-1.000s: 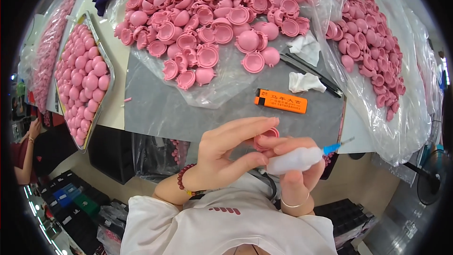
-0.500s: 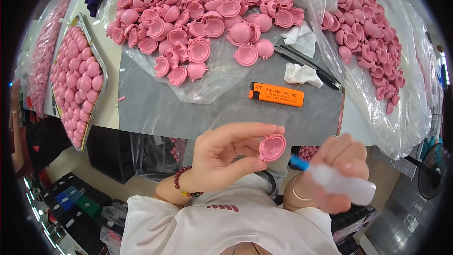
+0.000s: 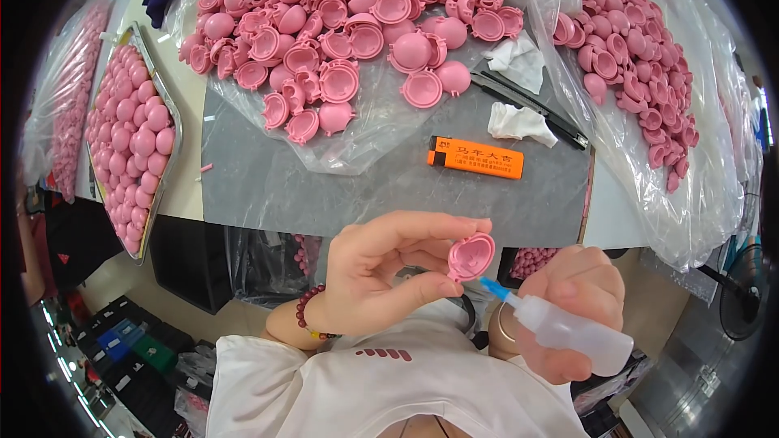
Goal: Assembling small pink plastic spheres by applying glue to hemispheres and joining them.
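Pinched between the thumb and fingers of my left hand (image 3: 392, 269) is a pink plastic half-shell (image 3: 471, 257), its hollow side facing up. My right hand (image 3: 573, 305) grips a translucent white squeeze bottle (image 3: 574, 332) with a blue nozzle tip (image 3: 496, 289). That tip points at the lower rim of the half-shell, very close to it; whether the two touch I cannot tell. Beyond my hands a heap of pink half-shells (image 3: 337, 81) lies on clear plastic sheeting over the grey mat (image 3: 324, 201).
An orange box-shaped lighter (image 3: 475, 157), a black utility knife (image 3: 531, 107) and crumpled white tissues (image 3: 521, 124) lie on the mat. At left stands a tray (image 3: 172, 142) of closed pink balls. A clear bag (image 3: 649, 186) of pink shells lies at right.
My right hand has brought the bottle leftward, so its blue tip now sits close beside the half-shell. The left hand keeps its hold with hardly any movement.
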A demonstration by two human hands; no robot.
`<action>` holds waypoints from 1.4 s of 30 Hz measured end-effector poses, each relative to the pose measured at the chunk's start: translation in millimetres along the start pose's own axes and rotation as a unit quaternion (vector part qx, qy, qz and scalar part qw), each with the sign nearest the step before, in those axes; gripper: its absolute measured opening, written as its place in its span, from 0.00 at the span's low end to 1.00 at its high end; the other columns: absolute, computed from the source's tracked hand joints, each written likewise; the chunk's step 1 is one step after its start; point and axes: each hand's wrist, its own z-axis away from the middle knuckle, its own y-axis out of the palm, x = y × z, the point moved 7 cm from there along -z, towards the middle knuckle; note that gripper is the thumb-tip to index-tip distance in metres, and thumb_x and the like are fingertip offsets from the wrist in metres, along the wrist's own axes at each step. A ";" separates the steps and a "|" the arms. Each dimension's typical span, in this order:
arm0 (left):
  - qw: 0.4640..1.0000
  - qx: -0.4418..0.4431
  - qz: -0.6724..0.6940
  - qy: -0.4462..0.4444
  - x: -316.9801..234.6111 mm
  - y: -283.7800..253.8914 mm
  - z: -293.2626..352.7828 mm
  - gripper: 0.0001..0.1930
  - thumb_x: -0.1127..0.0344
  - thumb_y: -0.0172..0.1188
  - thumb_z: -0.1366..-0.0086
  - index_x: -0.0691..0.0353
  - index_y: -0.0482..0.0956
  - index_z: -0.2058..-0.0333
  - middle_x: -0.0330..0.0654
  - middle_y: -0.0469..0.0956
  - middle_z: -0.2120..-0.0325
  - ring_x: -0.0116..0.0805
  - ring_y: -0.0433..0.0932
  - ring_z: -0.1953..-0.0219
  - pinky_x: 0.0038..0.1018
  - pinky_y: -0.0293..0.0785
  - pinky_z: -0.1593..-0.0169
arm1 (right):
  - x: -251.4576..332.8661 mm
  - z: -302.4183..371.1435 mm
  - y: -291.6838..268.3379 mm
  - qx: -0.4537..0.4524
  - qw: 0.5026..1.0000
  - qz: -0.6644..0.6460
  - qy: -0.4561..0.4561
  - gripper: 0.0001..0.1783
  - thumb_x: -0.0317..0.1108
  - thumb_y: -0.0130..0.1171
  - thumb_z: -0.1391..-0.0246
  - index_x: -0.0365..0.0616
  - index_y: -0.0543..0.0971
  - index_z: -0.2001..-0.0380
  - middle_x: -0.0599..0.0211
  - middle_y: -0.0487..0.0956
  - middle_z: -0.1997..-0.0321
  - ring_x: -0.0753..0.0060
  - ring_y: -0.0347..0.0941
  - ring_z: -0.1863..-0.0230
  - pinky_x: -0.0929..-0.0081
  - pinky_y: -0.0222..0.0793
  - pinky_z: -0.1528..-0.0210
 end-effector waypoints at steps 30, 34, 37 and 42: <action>0.977 -0.073 0.181 -0.081 10.4 -6.9 -2.6 0.24 0.70 0.63 0.52 0.68 0.63 0.58 0.60 0.70 0.61 0.35 0.76 0.68 0.23 0.74 0.65 | -8.7 9.0 -33.6 -0.133 0.989 -0.062 -0.013 0.30 0.52 0.44 0.49 0.28 0.68 0.63 0.59 0.69 0.77 0.71 0.65 0.79 0.84 0.58 0.81; 0.950 -0.054 0.264 -0.159 20.0 -6.5 -2.4 0.23 0.68 0.63 0.52 0.66 0.64 0.58 0.58 0.71 0.61 0.32 0.77 0.74 0.21 0.74 0.70 | -51.1 15.8 -52.2 -0.142 0.954 0.193 0.182 0.18 0.33 0.52 0.53 0.30 0.67 0.61 0.54 0.73 0.66 0.71 0.70 0.66 0.82 0.66 0.65; 0.925 -0.032 0.328 -0.187 25.9 0.8 -0.9 0.24 0.70 0.62 0.52 0.66 0.63 0.58 0.59 0.71 0.61 0.33 0.77 0.75 0.20 0.74 0.71 | -77.2 24.1 -54.4 -0.143 0.934 0.131 0.300 0.16 0.21 0.56 0.58 0.32 0.68 0.62 0.55 0.74 0.63 0.76 0.69 0.64 0.84 0.64 0.63; 0.940 0.016 0.317 -0.123 25.4 -3.0 2.5 0.25 0.68 0.61 0.50 0.66 0.62 0.54 0.57 0.69 0.58 0.32 0.75 0.67 0.23 0.74 0.67 | -69.6 15.5 -58.6 -0.104 0.944 0.219 0.225 0.19 0.16 0.56 0.63 0.36 0.68 0.63 0.64 0.73 0.65 0.80 0.64 0.69 0.86 0.60 0.70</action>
